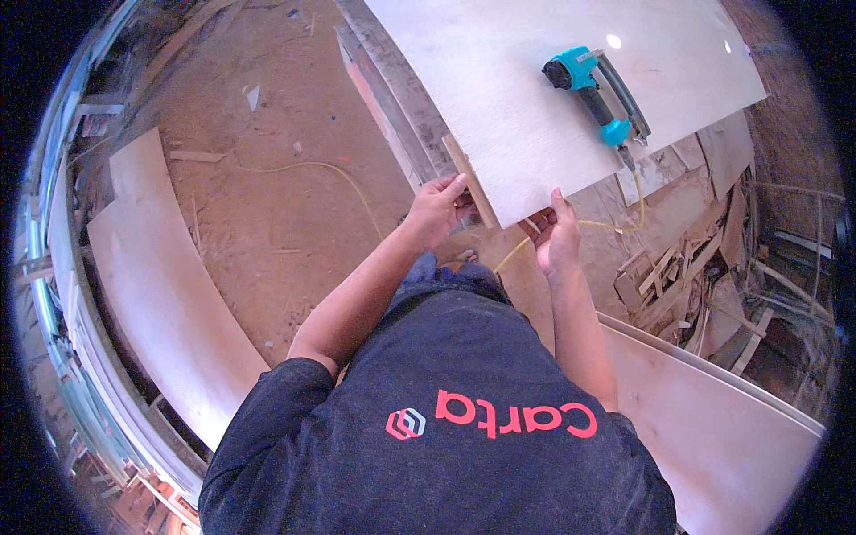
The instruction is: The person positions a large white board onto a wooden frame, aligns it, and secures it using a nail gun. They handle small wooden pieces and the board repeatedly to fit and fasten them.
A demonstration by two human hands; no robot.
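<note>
A pale plywood sheet [499,107] stretches away in front of me, its near corner between my hands. Along its left edge, by that corner, stands a narrow wooden strip [469,181]. My left hand [435,212] is closed on this strip, thumb on its outer side and fingertips partly hidden. At the near edge, right of the corner, my right hand [555,236] pinches the sheet, thumb up at the edge and fingers curled below. A small pale sliver shows by those fingers; I cannot tell what it is. On the sheet lies a teal and black air nailer [596,98].
A yellow air hose [642,209] runs from the nailer under the sheet and across the dirt floor. Scrap wood [682,276] is heaped at the right. More plywood sheets lie at the left [169,259] and the lower right [704,419]. Weathered boards [392,98] sit beneath the sheet.
</note>
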